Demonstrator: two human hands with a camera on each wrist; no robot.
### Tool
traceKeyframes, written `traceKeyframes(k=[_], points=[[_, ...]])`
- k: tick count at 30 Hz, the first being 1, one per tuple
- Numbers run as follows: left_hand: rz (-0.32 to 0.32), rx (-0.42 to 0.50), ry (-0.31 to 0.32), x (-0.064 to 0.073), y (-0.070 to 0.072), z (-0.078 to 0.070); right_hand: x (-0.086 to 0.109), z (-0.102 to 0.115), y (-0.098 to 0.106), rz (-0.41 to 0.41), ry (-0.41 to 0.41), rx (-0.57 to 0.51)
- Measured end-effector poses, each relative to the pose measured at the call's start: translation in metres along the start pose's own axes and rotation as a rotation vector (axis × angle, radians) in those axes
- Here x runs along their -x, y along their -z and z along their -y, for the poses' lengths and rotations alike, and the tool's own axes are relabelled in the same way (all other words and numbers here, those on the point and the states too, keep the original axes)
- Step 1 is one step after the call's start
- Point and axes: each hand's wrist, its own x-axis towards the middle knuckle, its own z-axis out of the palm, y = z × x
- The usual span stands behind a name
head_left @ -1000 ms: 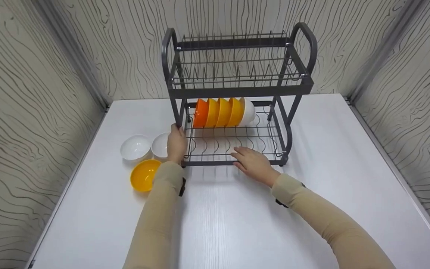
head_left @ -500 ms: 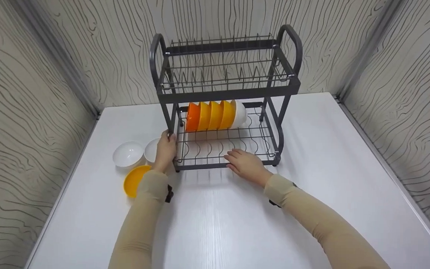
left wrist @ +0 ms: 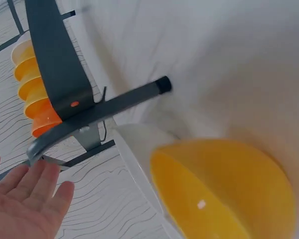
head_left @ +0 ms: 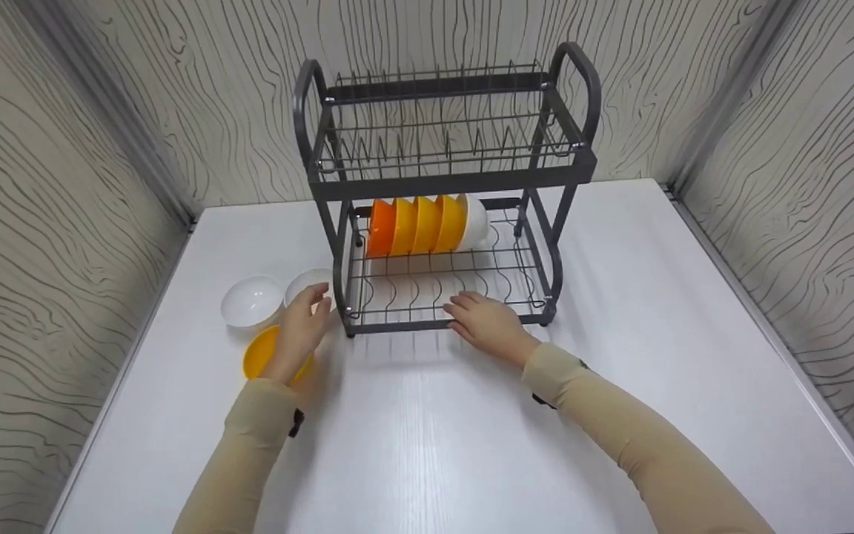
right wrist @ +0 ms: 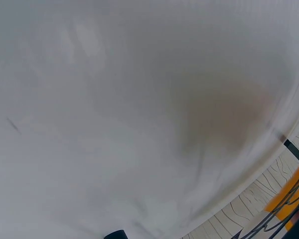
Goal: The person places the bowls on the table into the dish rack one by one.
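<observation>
Head view: probably mid-loading, with left hand (head_left: 301, 328) loose, empty, right hand (head_left: 488, 325) straight-fingered at front of dark metal two-tier rack (head_left: 449, 184). Next, likely calls for pinching glossy round yellow bowl (head_left: 256, 354) left of rack.

- One two-tier dark grey rack (head_left: 453, 182): metal-looking bars and wires, smooth, low sheen.
- One round orange bowl (head_left: 380, 228), three round yellow bowls (head_left: 427, 226): smooth, glossy.
- One round white bowl (head_left: 476, 222) beside them: smooth.
- On the smooth white tabletop (head_left: 427, 445), softly reflective: one round yellow bowl (head_left: 258, 352), two round white bowls (head_left: 253, 302), all smooth-walled, shiny.
- My beige sleeves (head_left: 634, 423): matt cloth, lightly creased.
- Pale wall panels (head_left: 212, 111) around me: wood-grain patterned.
</observation>
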Motion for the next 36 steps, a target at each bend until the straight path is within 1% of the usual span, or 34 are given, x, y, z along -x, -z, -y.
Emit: traceKeyframes(k=[5, 8, 11, 15, 18, 21, 25, 29, 30, 33, 36], points=[[0.006, -0.139, 0.007, 0.022, 0.002, 0.018, 0.000, 0.000, -0.002, -0.053, 0.014, 0.017], [0.022, -0.231, 0.025, 0.030, -0.001, 0.029, 0.000, 0.000, -0.002, -0.069, 0.015, 0.025], [0.048, -0.325, 0.069, 0.034, -0.004, 0.037, -0.001, 0.000, -0.001, -0.060, 0.011, 0.021], [0.106, -0.406, 0.155, 0.039, -0.009, 0.046, -0.001, 0.001, 0.000, -0.032, 0.002, 0.014], [0.138, -0.423, 0.197, 0.043, -0.013, 0.051, 0.000, 0.001, 0.000, -0.017, -0.003, 0.016], [0.151, -0.433, 0.195, 0.047, -0.015, 0.055, 0.000, 0.002, -0.001, -0.017, -0.003, 0.019], [0.161, -0.432, 0.191, 0.049, -0.014, 0.059, 0.000, 0.001, -0.003, -0.024, 0.003, 0.021], [0.143, -0.409, 0.227, 0.051, -0.013, 0.064, 0.000, 0.002, -0.004, -0.030, 0.010, 0.017], [0.134, -0.415, 0.227, 0.051, -0.013, 0.065, 0.000, 0.002, -0.004, -0.034, 0.011, 0.018], [0.111, -0.473, 0.194, 0.051, -0.014, 0.066, 0.000, 0.002, -0.003, -0.050, 0.012, 0.019], [0.093, -0.481, 0.196, 0.050, -0.016, 0.066, 0.001, 0.002, -0.003, -0.053, 0.004, 0.027]])
